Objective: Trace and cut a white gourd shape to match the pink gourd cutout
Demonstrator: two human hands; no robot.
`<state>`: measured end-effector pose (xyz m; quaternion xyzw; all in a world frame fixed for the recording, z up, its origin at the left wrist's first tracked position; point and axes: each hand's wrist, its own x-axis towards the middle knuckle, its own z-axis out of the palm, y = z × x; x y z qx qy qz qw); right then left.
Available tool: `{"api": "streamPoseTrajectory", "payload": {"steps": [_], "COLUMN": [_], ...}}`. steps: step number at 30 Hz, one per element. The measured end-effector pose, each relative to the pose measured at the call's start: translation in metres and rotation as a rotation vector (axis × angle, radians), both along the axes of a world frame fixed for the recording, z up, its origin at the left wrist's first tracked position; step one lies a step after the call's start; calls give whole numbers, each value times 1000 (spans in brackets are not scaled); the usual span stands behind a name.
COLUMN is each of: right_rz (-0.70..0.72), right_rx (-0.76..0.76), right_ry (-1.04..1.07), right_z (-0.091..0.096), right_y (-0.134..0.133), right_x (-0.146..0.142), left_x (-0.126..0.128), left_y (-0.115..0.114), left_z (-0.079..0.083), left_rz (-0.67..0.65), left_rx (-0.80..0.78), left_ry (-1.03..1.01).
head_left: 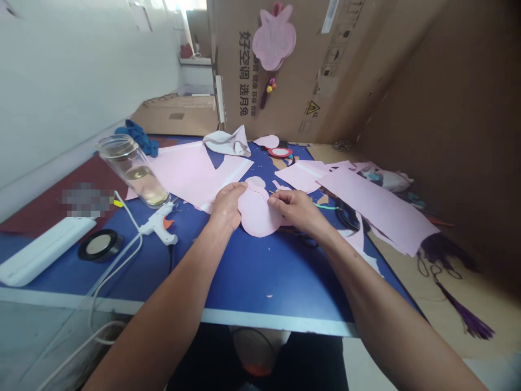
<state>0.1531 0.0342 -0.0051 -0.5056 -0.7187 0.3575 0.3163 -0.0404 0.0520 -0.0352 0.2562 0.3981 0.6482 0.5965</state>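
Both hands are working together on one pink cut-out [259, 215] with a gourd-like outline, which lies flat on the blue table top [244, 271]. The left hand [227, 206] is open, with its fingers laid close together over the upper edge of the cut-out, and it seems to press the piece down. The right hand [293, 209] is more curled, and its fingertips [271, 200] come to the edge on the other side; I cannot tell if they really pinch it. A small paler round piece [255, 182] sits just above the cut-out, touching the left fingers.

The cut-out looks like thin craft paper or foam sheet, so I judge it very light and soft, easy to bend or crease. It is best taken by flat fingers near its wide part, not by its narrow neck.

Around the hands lie loose pink sheets [378, 209] and [187, 174], and a small red-rimmed mirror [280, 152]. To the left stand a white glue gun [157, 222], a glass tumbler [134, 174] with yellowish liquid and a roll of black tape [100, 245]. Farther away, a pink rabbit-shaped piece [273, 38] hangs on a cardboard box [345, 70], and a purple tassel [468, 320] lies on the floor at right.
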Motion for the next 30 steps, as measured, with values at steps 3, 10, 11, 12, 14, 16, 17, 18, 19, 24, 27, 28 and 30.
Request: {"api": "streamPoseTrajectory", "payload": {"steps": [3,10,11,12,14,16,17,18,19,24,27,28,30], "right_rz": [28,-1,-2,-1,0,-5,-8,-11,-12,-4,1,-1,-9], "right_rx": [-10,-37,-37,-33,-25,-27,-38,-53,-70,-105,-98,-96,-92], "right_ry": [18,31,27,21,5,13,30,52,75,123,119,115,109], "right_z": [1,-1,-2,-2,-3,-4,-5,-7,-8,-12,-13,-13,-13], "right_y": [-1,0,0,1,2,2,3,3,3,4,5,5,5], "right_x": [1,2,2,2,2,2,2,2,2,2,3,3,3], "left_x": [0,1,1,1,1,2,2,2,3,5,6,6,6], "left_y": [-1,-2,-2,-2,-3,-3,-3,-3,-3,-5,-5,-5,-5], "left_z": [1,3,3,3,4,5,5,6,6,10,10,10,9], "left_rz": [-3,-4,-8,-11,-17,-18,-17,-16,-15,-14,-10,-9,-9], "left_rx": [3,-4,-4,-5,-4,-5,-7,-8,-9,-15,-12,-12,-11], "left_ry": [2,21,23,24,26,28,29,31,31,21,21,21,23]}}
